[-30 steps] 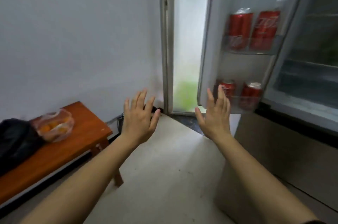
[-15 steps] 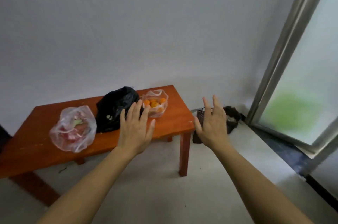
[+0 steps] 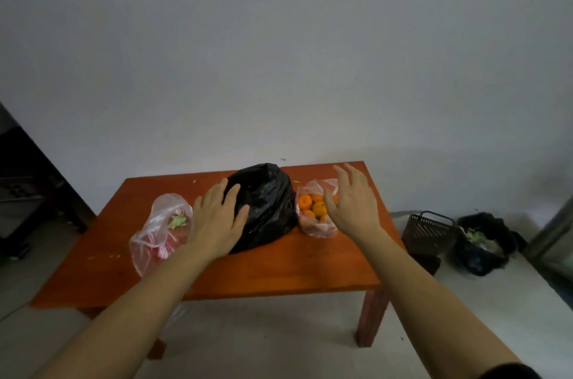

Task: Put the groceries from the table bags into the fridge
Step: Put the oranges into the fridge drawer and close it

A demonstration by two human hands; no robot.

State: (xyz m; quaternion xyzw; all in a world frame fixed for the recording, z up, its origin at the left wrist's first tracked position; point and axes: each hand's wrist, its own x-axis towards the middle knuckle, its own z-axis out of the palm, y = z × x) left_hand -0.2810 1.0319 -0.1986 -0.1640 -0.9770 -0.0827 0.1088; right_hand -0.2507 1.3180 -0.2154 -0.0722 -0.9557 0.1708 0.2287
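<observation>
Three bags [image 3: 263, 208] in a row on the table [image 3: 279, 270]; basket [image 3: 429, 233] right.

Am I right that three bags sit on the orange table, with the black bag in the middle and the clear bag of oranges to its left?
Not quite: the head view shows the clear bag of oranges to the right of the black bag, not its left. The rest stands: three bags sit on the orange table, the black one in the middle, and the clear bag of pinkish produce is on the left.

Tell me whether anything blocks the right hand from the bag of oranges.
Nothing visible does. The right hand, open and empty, hovers right at the clear bag of oranges on the table; the black bag sits to its left, out of the path.
</observation>
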